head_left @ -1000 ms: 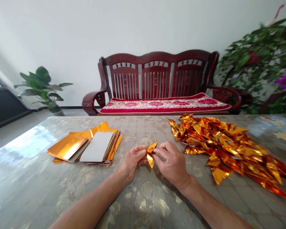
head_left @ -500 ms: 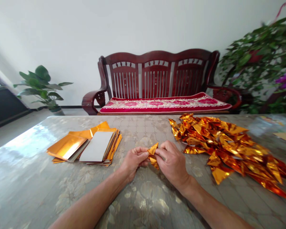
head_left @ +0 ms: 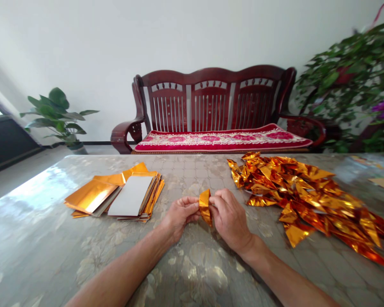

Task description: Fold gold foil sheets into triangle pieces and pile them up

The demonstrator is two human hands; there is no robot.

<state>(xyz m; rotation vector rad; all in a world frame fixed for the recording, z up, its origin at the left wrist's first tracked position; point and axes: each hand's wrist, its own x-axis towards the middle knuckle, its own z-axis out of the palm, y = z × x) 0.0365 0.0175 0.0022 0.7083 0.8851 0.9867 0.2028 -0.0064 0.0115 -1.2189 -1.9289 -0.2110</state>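
Between my two hands, over the middle of the table, is a folded gold foil paper (head_left: 205,206), curved and pointed at both ends. My left hand (head_left: 180,214) pinches its left side between thumb and fingers. On the other side my right hand (head_left: 229,216) has its fingers closed against the foil; the fingertips are partly hidden behind it. To the right lies a heap of folded gold foil pieces (head_left: 294,187). Flat gold foil sheets (head_left: 91,195) and a stack of sheets with a grey-white back (head_left: 131,196) rest on the left.
The table (head_left: 115,264) has a glossy, patterned cover. Behind it stands a dark red wooden bench (head_left: 211,98) with a red floral cushion (head_left: 224,139). A clear plastic bag (head_left: 361,166) lies at the far right. Potted plants (head_left: 59,117) flank the bench.
The foil piece has turned between my hands and now shows a smooth, curved face where folded flaps showed before. My right hand has shifted slightly left.
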